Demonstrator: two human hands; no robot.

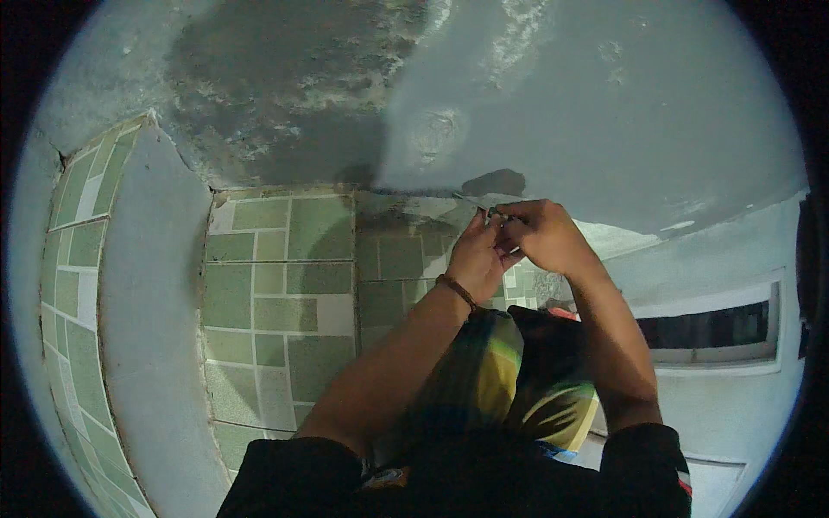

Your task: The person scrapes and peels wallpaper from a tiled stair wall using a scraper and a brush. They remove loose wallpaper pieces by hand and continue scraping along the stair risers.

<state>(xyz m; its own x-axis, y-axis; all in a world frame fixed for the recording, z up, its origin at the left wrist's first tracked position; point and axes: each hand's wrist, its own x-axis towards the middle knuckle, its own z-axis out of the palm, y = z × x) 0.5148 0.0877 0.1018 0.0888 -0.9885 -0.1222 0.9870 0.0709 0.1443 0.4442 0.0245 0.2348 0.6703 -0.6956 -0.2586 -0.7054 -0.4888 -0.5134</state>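
My left hand [477, 261] and my right hand [546, 235] are together just in front of the wall, fingertips meeting. Between them is a small object with a thin, pale, pointed end [466, 199] that sticks out up and to the left. Its kind is too small to make out. The fingers of both hands are closed around it, the right thumb and forefinger pinching from above. A dark band circles my left wrist. On the wall just above the fingers falls a dark shadow [494, 182].
The grey wall [604, 112] has flaking paint and a dark damp-looking patch [285, 95]. Green and white tiles [285, 302] cover the floor. A grey ledge [160, 285] with a tiled strip runs along the left. A white-framed opening [712, 332] is at right.
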